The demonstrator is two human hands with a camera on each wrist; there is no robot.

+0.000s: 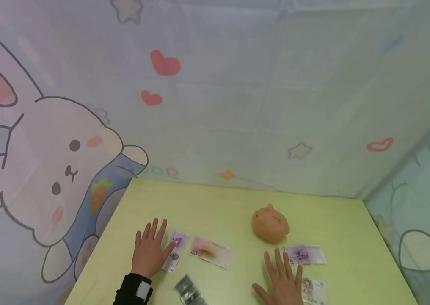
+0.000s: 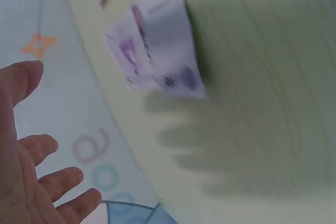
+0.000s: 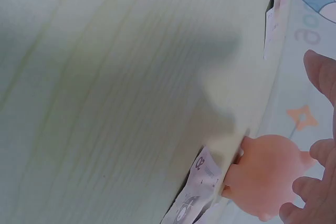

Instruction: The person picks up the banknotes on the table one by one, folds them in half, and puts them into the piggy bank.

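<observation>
My left hand [image 1: 149, 253] is spread above the table, its thumb overlapping a purple banknote [image 1: 176, 250] in the head view. In the left wrist view that note [image 2: 168, 45] is creased, with a shadow of fingers on the table beside it. My right hand [image 1: 283, 279] is also spread, fingers pointing forward, holding nothing. To its right lie a purple five note [image 1: 305, 255] and a pale note [image 1: 315, 291], partly hidden by the hand. Beyond its fingertips sits an orange piggy bank [image 1: 270, 223] with a slot on top. Between the hands lie a brownish twenty note [image 1: 211, 253] and a dark grey note [image 1: 190, 291].
The pale yellow-green table [image 1: 207, 203] ends at a back wall cloth [image 1: 230, 127] printed with hearts and stars. A cartoon rabbit [image 1: 74, 169] is printed on the cloth at left. Another printed cloth [image 1: 417, 203] hangs along the right edge.
</observation>
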